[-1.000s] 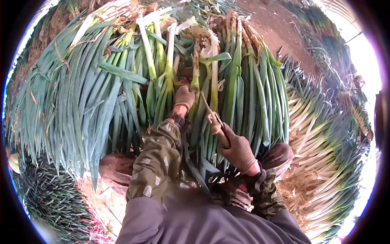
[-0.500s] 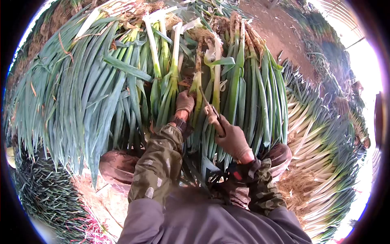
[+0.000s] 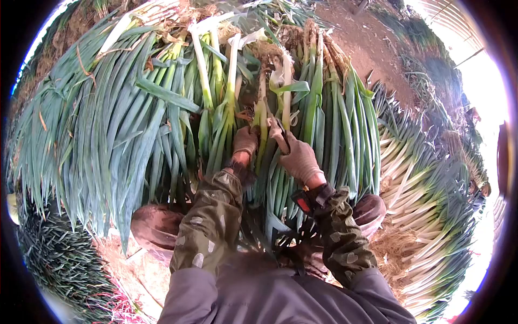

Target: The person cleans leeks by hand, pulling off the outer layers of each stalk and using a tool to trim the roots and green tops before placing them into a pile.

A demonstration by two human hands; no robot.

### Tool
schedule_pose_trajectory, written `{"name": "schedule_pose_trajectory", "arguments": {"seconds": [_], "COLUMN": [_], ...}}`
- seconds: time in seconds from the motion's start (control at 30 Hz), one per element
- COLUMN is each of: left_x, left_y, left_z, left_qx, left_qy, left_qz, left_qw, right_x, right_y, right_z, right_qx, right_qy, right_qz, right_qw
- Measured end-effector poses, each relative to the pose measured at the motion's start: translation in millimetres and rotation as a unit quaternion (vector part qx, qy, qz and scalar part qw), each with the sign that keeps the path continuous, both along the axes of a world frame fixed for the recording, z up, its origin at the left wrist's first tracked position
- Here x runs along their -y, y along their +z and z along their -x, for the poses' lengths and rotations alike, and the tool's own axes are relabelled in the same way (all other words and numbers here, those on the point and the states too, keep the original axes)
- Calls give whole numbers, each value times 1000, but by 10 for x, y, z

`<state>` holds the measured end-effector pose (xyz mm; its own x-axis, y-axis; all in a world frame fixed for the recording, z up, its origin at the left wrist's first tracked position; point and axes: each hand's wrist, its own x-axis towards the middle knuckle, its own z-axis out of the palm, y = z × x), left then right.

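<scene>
My left hand [image 3: 245, 140], in a dirty work glove, is closed around a large green onion [image 3: 260, 112] just below its pale stem; the dry, brownish outer skin shows higher up. In my gloved right hand [image 3: 303, 161] is a knife [image 3: 278, 135] with a wooden handle. Its thin dark blade points up and left, overlapping the stalk just above my left hand. Beside the right hand stands another green onion with a white stem [image 3: 287, 100] and loose peeled skin. More stalks [image 3: 233, 75] lie to the left, roots away from me.
A thick pile of green onion leaves [image 3: 118, 119] spreads across my front and left. Cleaned green onions [image 3: 415, 200] lie in a dense row at the right, roots toward me. Cut leaf tops [image 3: 59, 259] are heaped lower left. Bare soil [image 3: 356, 43] shows at the back.
The right hand has shifted slightly up and left with the knife, closer to my left hand. My left hand has barely moved, still around the stalk.
</scene>
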<state>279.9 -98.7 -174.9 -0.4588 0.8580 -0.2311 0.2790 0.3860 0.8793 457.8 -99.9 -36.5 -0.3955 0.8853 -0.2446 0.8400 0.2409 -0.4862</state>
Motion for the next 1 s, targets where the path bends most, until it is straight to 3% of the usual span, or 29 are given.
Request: {"name": "schedule_pose_trajectory", "arguments": {"seconds": [0.13,0.23,0.43,0.63,0.77,0.93,1.0], "left_x": [-36,83,121,182,182,236,234], "left_y": [-26,106,181,414,137,194,189], "left_z": [25,-31,-35,-51,-46,-71,-82], "left_qx": [-28,86,141,85,111,111,58], "left_qy": [-21,-11,-3,-19,-11,-7,-13], "left_qz": [29,-16,-24,9,-22,-32,7], "left_qw": [999,996,990,996,994,993,998], "right_x": [-256,-377,-770,-1114,-1287,-1126,-1008], "right_y": [-91,-63,-284,-438,-677,-384,-267], "right_z": [140,290,463,642,750,778,704], "right_qx": [25,-5,-18,19,-35,-60,-40], "right_qy": [6,18,-21,-40,-65,-94,-78], "right_qz": [-13,-39,-27,5,-55,-30,-2], "right_qw": [1000,999,999,999,996,993,996]}}
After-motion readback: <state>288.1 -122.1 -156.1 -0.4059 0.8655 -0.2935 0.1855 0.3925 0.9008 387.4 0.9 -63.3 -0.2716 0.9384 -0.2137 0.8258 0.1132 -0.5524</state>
